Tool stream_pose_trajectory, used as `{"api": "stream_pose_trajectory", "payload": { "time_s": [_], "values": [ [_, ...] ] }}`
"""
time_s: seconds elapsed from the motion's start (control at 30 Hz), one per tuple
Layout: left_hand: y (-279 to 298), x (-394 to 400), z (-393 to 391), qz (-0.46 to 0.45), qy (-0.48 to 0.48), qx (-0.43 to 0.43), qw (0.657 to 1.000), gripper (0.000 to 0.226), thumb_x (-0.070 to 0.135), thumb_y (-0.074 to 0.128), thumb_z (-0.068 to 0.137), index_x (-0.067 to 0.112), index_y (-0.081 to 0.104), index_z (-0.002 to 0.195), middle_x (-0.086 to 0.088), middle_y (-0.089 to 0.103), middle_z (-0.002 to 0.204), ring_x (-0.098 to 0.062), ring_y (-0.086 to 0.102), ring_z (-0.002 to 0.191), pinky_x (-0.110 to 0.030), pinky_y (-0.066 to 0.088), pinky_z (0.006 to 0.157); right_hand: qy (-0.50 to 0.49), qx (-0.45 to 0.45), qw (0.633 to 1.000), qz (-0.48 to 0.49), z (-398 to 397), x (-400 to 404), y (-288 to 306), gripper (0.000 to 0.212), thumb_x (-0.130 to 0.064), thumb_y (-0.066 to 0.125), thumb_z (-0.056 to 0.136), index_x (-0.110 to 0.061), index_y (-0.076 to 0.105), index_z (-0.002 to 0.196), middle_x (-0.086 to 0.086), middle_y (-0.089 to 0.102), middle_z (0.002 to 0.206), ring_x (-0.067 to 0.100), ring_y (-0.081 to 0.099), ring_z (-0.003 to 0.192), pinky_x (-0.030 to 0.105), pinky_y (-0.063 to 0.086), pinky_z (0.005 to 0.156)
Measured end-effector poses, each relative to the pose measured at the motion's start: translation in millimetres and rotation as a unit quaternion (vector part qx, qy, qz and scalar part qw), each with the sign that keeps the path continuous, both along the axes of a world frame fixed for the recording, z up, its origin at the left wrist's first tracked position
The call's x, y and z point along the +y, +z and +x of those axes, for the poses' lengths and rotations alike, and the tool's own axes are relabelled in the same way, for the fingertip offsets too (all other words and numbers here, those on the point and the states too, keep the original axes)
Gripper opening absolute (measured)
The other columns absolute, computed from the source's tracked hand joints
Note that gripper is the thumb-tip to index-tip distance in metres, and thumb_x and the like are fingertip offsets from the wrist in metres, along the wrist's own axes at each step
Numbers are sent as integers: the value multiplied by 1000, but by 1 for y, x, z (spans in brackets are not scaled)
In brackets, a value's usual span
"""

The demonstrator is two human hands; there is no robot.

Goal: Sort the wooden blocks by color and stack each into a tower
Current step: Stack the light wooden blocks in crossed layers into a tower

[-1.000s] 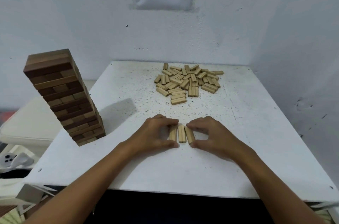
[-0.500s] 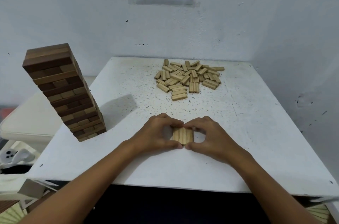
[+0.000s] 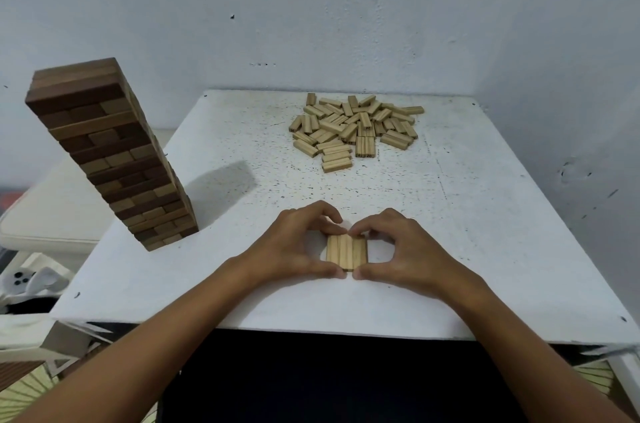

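both hands frame three light blocks [image 3: 346, 252] lying side by side, flush, on the white table [image 3: 485, 214]. left hand [image 3: 294, 246] and right hand [image 3: 401, 249] pinch the row's ends. dark block tower [image 3: 110, 155] far left, loose light pile [image 3: 353, 128] further back.

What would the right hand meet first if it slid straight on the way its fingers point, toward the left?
Almost at once, the three light blocks it is squaring up: the right hand has fingertips at their far end and thumb at their near end. Just beyond them sits the left hand.
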State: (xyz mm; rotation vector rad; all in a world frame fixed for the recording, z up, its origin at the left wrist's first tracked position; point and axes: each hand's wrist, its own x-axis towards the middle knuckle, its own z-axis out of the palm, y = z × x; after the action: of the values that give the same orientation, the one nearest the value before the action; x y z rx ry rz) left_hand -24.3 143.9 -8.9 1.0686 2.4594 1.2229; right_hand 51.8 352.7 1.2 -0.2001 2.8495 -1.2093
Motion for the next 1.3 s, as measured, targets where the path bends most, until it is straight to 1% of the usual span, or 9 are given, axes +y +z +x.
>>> {"api": "stream_pose_trajectory", "payload": {
  "time_s": [0.3,0.47,0.57,0.63,0.8,0.93,1.1,1.23,1.3],
  "values": [
    [2,-3,-3,11,-30,-16,999,62,41,94,51,33,60,102,10,70,109,-3,63,106,-23,49,89,22,-26,999,23,-1,2,2,50,-42,84,70,-49,54,110,-18,50,114,-1,48,109,16,47,85],
    [3,-5,-14,6,18,29,999,51,66,70,64,39,65,107,9,66,109,-4,57,104,-13,39,78,36,-32,999,-22,-5,9,12,46,-42,81,74,-46,56,113,-23,57,113,-10,51,103,10,39,73],
    [11,2,-31,13,51,81,995,46,59,67,78,26,69,109,13,67,105,-1,56,101,-9,36,76,9,-6,998,-56,-22,15,23,32,-32,75,83,-33,62,112,-23,59,98,-17,53,82,7,41,65],
    [18,9,-45,2,71,110,991,35,44,71,84,21,70,111,12,67,106,-2,55,102,-17,39,82,-21,17,998,-54,-44,23,26,25,-27,73,86,-29,65,109,-22,60,97,-15,55,77,8,40,64],
    [14,32,-84,-74,90,199,973,36,33,64,86,17,69,117,2,70,116,-19,56,112,-42,45,92,-65,49,996,36,-107,40,17,26,-23,67,90,-21,67,116,-7,61,117,10,55,109,26,41,85],
    [0,46,-95,-130,99,292,942,31,29,54,89,21,70,114,6,68,120,-18,54,115,-38,39,87,-75,76,987,123,-138,39,5,30,-24,64,86,-19,69,115,2,61,121,24,49,120,41,43,99],
    [-14,50,-94,-110,102,354,923,21,25,54,94,19,73,91,7,71,94,-15,60,94,-37,41,76,-136,113,975,137,-149,35,-4,30,-10,59,88,-13,69,115,8,58,124,28,45,121,45,42,99],
    [-14,45,-89,-65,108,333,935,18,16,64,88,10,75,74,-1,69,77,-19,59,69,-35,47,63,-125,122,973,149,-155,38,-8,32,-8,56,89,-14,69,117,8,58,123,28,43,121,46,42,99],
    [-10,42,-84,-52,121,319,939,17,17,69,86,9,76,72,-2,68,75,-19,58,67,-30,45,58,-107,135,969,177,-157,32,-6,36,-11,55,91,-18,66,125,7,56,124,28,40,123,45,40,99]
  ]
}}
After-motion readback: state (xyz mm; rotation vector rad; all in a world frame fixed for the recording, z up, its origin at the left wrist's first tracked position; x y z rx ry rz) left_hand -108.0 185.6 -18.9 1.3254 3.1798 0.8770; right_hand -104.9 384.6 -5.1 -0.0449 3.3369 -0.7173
